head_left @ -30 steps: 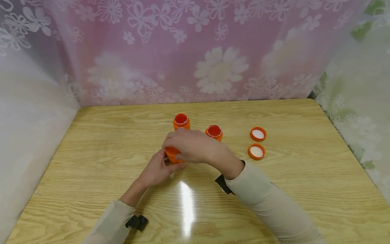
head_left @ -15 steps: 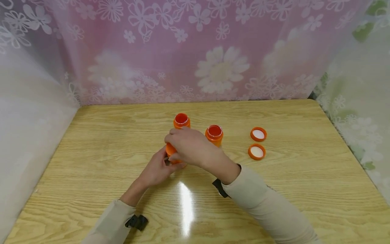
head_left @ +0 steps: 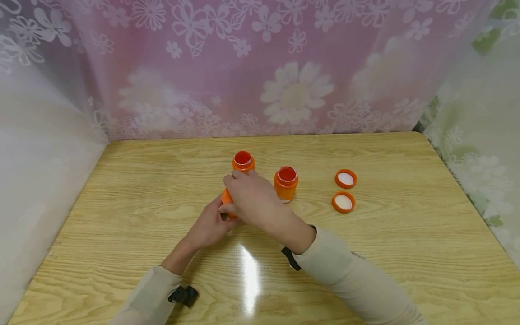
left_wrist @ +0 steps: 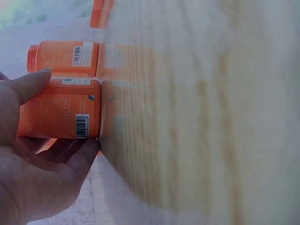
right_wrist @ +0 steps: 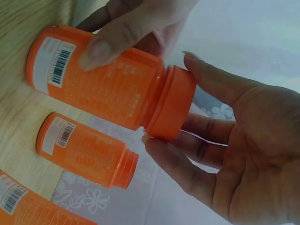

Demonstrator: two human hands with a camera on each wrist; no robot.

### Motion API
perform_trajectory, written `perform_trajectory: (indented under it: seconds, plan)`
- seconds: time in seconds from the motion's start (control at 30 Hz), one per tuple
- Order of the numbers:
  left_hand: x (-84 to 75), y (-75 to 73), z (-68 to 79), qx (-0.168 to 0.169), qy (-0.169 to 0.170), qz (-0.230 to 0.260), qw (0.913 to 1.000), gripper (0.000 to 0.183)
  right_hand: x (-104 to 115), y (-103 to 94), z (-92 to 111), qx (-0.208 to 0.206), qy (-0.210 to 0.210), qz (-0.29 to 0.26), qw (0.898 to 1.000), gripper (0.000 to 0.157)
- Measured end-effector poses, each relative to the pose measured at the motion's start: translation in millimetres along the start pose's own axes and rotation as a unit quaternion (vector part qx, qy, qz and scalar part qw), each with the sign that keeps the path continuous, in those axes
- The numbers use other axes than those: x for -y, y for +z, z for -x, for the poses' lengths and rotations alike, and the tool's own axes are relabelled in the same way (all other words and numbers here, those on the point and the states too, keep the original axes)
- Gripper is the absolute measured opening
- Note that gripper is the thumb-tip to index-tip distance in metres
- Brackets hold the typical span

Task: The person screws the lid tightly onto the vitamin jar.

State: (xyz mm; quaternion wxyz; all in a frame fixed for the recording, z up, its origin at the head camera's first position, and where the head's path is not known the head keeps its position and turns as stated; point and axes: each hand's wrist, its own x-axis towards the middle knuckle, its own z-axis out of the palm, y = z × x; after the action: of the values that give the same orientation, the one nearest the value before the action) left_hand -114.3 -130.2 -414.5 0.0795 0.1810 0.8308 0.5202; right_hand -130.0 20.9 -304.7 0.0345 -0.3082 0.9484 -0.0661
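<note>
And the right wrist has swung down toward the person over the last second, the right hand (head_left: 253, 195) pinching the cap (right_wrist: 174, 104) while the left hand (head_left: 210, 225) stays wrapped round its bottle (right_wrist: 96, 79), upright on the surface (head_left: 162, 180). It reads as a twist; loosening or tightening, nobody can tell. More of the right-hand open bottle (head_left: 285, 189) shows now; the two loose caps (head_left: 343, 202) haven't budged.

The gripped bottle (right_wrist: 96, 82) and its cap (right_wrist: 177, 105) look like smooth plastic with a soft sheen; the open bottles (head_left: 285, 189) seem the same. The loose lids (head_left: 336, 207) are plastic, with matt white liners (head_left: 343, 202). The tabletop (head_left: 142, 198) looks wood-grained, smooth and glossy; the curtain (head_left: 227, 85) and sleeves (head_left: 353, 275) look like cloth
</note>
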Motion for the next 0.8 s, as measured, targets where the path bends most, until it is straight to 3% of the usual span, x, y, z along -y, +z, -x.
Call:
perform_trajectory:
  seconds: [0.2, 0.37, 0.57, 0.8]
  plan:
    - [1.3, 0.0, 0.4, 0.0, 0.013, 0.003, 0.9999, 0.042, -4.0, 2.8, -1.9, 0.004, 0.01, -0.012, 1.0, 0.051]
    - [1.5, 0.1, 0.1, 0.003, 0.028, -0.01, 0.9995, 0.049, -13.9, -1.3, -1.3, 0.013, -0.064, -0.03, 0.997, 0.052]
    - [1.0, 0.6, 0.4, 0.007, -0.016, 0.015, 0.9997, 0.044, -22.3, -12.2, -0.6, 0.065, -0.145, -0.036, 0.987, 0.042]
    - [-0.6, 1.5, 0.9, 0.007, -0.039, 0.034, 0.9986, 0.051, -26.4, -14.9, -1.0, 0.084, -0.166, -0.056, 0.981, 0.035]
